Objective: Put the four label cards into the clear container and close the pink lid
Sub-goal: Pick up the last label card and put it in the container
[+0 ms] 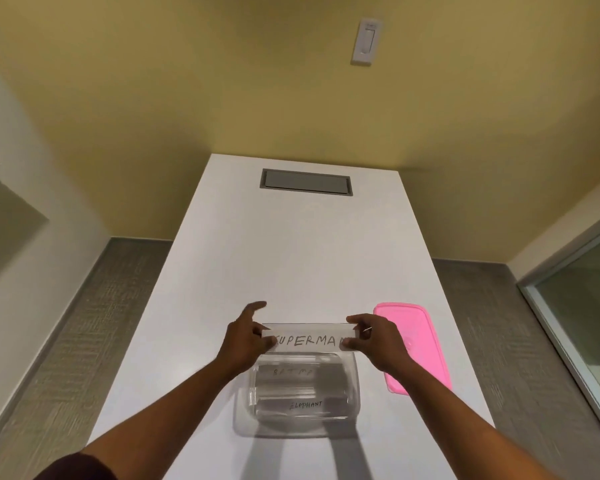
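Observation:
A white card reading SUPERMAN (309, 339) is held level above the far part of the clear container (243, 419). My left hand (245, 341) pinches its left end and my right hand (378, 341) pinches its right end. Inside the container lie cards; one reads ELEPHANT (305, 405) near the front, another with faint letters (291, 372) lies further back. The pink lid (416, 341) lies flat on the table to the right of the container, partly behind my right forearm.
The white table (291, 265) runs away from me, with a grey recessed hatch (305, 181) at its far end. Grey floor lies on both sides. A glass partition (582, 306) stands to the right.

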`<state>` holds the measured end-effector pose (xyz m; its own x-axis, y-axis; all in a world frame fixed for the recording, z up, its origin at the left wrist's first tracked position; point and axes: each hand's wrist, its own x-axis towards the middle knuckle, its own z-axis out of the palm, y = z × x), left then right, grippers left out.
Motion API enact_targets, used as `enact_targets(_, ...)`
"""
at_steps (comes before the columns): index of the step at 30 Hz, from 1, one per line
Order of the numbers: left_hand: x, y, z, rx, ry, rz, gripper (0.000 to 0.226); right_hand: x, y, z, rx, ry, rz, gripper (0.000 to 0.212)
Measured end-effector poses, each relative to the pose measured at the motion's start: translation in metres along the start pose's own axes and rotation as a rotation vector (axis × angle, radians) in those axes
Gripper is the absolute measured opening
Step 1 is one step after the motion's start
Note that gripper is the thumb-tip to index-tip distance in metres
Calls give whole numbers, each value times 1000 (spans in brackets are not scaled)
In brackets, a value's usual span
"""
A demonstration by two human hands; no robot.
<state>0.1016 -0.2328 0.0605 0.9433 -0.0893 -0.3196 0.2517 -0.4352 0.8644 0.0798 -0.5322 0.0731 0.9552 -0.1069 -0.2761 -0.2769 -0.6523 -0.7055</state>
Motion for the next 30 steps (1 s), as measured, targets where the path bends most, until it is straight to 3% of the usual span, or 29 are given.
enact_targets(5,-5,-2,2,241,-7,52,39,-5,5,3,-347,-48,-100,47)
enact_targets(11,-8,-10,11,503,-3,86,26,-16,17,14,-453,-10,-105,40)
enact_targets(21,-20,-36,23,615,91,33,29,-29,27,50,-575,87,-152,36)
enact_targets(30,-14,-37,40,967,-70,71,37,-23,27,65,-821,56,-153,34)
